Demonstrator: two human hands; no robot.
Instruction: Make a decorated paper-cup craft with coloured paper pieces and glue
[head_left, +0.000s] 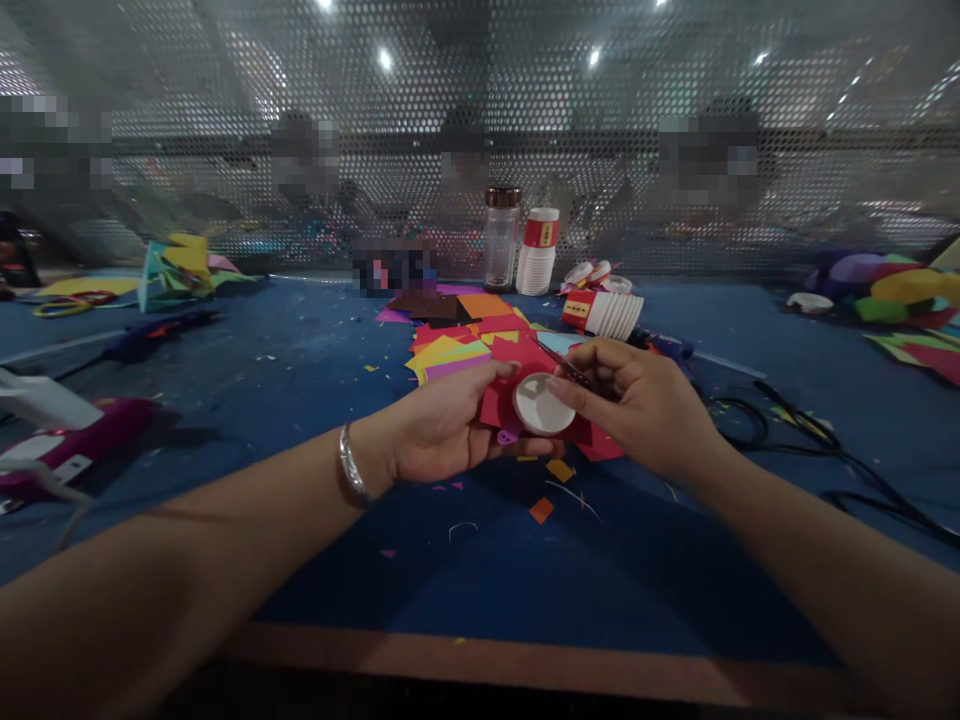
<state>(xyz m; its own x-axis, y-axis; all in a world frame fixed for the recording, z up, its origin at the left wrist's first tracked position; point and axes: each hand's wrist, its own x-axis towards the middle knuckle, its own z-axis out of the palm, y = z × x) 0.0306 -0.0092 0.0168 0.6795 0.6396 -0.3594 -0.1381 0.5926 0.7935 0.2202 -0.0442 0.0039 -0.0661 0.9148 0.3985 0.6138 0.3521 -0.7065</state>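
Note:
A small white paper cup [544, 408] is held mouth up over the table, between my two hands. My left hand [457, 425] curls around it from the left, thumb above and fingers beneath. Red paper [499, 385] shows around the cup; whether my left hand grips it too, I cannot tell. My right hand [637, 400] has its thumb at the cup's rim. Slim dark scissors [564, 362] lie in its fingers, tips pointing up and left, handles mostly covered. A small purple piece [508, 437] shows below the cup.
Coloured paper sheets [450, 350] lie behind my hands. Beyond stand a glass bottle [501, 240] and stacked paper cups [535, 265]; another cup stack [611, 313] lies sideways. Black cable [810, 425] runs at right, a magenta device [97, 440] sits left. Paper scraps [541, 510] litter the blue tabletop.

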